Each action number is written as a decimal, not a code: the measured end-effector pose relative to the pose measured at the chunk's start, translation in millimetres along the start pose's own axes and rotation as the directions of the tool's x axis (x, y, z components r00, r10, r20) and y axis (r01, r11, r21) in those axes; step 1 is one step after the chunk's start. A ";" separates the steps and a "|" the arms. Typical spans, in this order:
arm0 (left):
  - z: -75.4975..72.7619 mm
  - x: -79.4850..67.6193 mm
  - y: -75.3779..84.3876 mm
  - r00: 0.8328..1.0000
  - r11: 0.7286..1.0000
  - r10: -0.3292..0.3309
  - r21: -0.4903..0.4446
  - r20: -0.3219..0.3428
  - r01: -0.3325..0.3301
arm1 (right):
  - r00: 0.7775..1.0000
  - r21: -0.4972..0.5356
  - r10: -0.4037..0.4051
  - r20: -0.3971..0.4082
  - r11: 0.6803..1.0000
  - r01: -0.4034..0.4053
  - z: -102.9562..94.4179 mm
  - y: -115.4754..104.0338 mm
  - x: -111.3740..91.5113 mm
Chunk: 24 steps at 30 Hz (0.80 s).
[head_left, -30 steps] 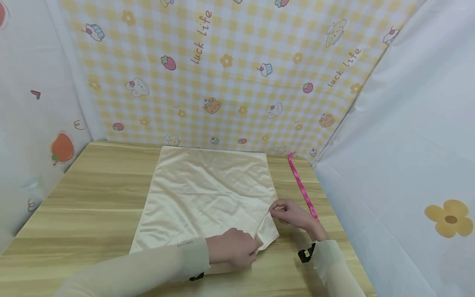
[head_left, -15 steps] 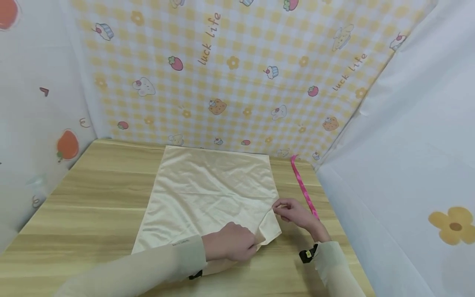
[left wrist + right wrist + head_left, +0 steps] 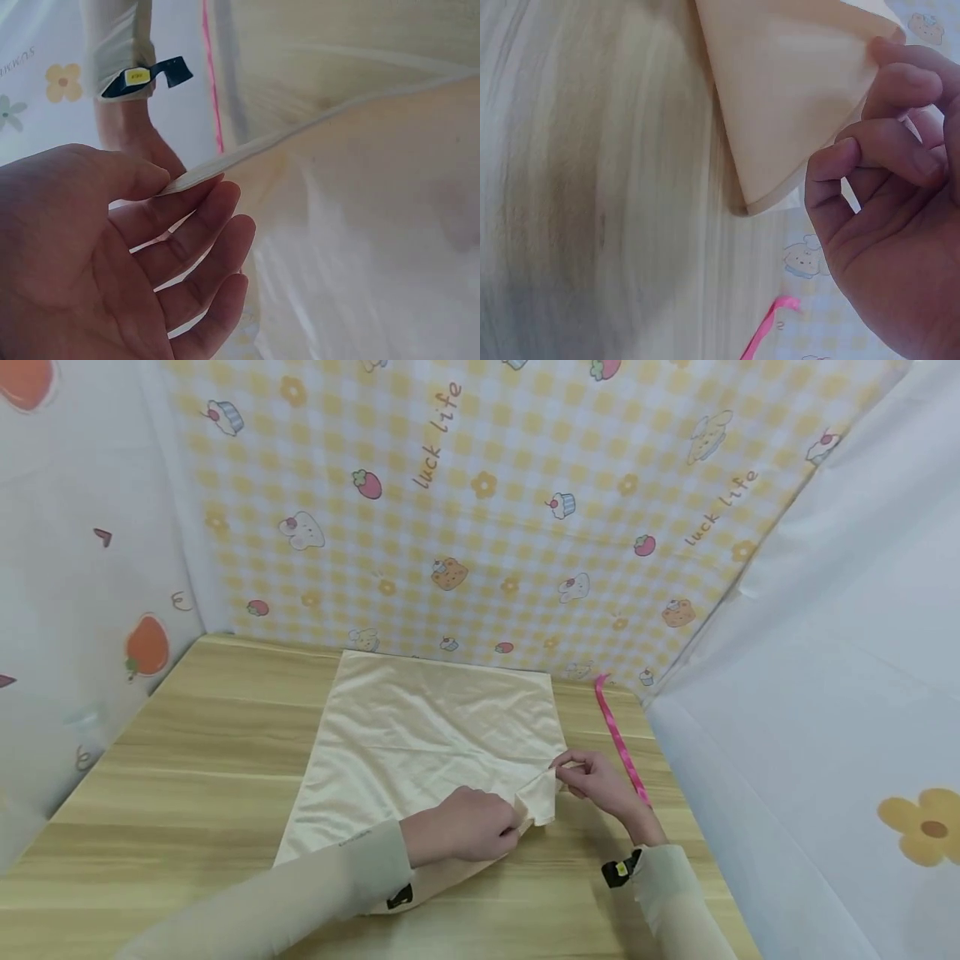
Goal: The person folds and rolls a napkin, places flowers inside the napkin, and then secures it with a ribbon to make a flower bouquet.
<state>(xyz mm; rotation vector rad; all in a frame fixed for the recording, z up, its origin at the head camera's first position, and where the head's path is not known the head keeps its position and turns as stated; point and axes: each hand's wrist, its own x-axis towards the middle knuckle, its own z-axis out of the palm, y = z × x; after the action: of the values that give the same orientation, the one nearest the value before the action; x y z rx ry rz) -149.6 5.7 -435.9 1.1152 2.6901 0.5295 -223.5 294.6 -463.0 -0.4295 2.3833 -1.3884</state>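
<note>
A square of shiny cream satin cloth point(image 3: 420, 735) lies wrinkled on the wooden table. My left hand point(image 3: 468, 825) pinches its near edge toward the right corner; in the left wrist view the hem point(image 3: 202, 172) runs between thumb and index finger. At the right edge of the cloth, my right hand point(image 3: 596, 781) pinches the border between thumb and fingertips. Between the two hands the near right corner point(image 3: 538, 797) is lifted and folded over. From the right wrist view, a flap of cloth point(image 3: 787, 90) hangs down from the fingers of the right hand point(image 3: 900, 165).
A pink ribbon point(image 3: 621, 743) lies on the wooden table point(image 3: 202, 777) to the right of the cloth, partly behind the right wrist. A yellow checked backdrop point(image 3: 480, 527) rises at the back, with white sheets point(image 3: 817, 710) at both sides.
Both hands have raised the near right corner slightly, and the near edge of the cloth has lifted away from the table. The head view has shifted a little to the left.
</note>
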 end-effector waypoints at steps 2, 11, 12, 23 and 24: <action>-4.8 -0.6 -2.7 1.000 1.000 0.002 -0.013 -0.004 -0.002 | 1.000 -0.007 -0.001 0.006 1.000 0.001 1.5 -3.2 1.2; -15.6 -2.2 -14.2 0.998 1.000 0.013 -0.016 -0.055 -0.014 | 0.997 -0.064 -0.010 0.071 0.998 0.014 9.5 -15.4 8.3; -16.5 -2.3 -14.9 0.998 1.000 0.014 -0.016 -0.056 -0.015 | 0.996 -0.068 -0.020 0.083 0.997 0.026 10.2 -16.6 8.7; -30.5 -7.0 -19.4 0.998 0.998 -0.011 -0.058 -0.060 0.008 | 0.985 -0.104 -0.122 0.120 0.985 0.135 19.0 -38.8 11.3; -31.8 -7.3 -19.8 0.998 0.998 -0.012 -0.055 -0.063 0.008 | 0.986 -0.105 -0.123 0.115 0.985 0.136 19.4 -40.3 11.8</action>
<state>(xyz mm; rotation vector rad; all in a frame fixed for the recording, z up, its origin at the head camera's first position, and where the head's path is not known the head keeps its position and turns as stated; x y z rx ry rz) -166.7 -20.6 -414.1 1.0882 2.7151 0.6426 -222.1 255.5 -438.4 -0.6836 2.3893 -1.2533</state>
